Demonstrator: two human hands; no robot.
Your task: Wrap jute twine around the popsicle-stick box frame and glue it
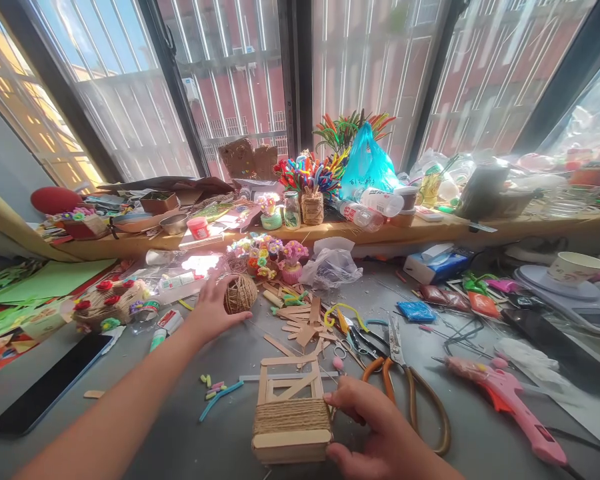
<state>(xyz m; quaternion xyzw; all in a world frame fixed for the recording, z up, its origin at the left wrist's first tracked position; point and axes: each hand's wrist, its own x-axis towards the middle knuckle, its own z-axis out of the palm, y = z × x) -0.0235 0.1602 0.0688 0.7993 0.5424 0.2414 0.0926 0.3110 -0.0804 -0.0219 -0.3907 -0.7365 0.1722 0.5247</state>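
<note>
Head view: spreading left hand (214, 312) around the near side of a twine ball (241, 294). Curling right hand (375, 417), touching the right edge of a craft-stick frame (293, 438) just left of its fingertips; cannot tell whether pinching a strand. For neat work, probably best: bracing the frame, feeding with even tension, laying turns snug beside the wound twine (293, 419), keeping slack off scissors (395, 340) beyond right hand.
</note>
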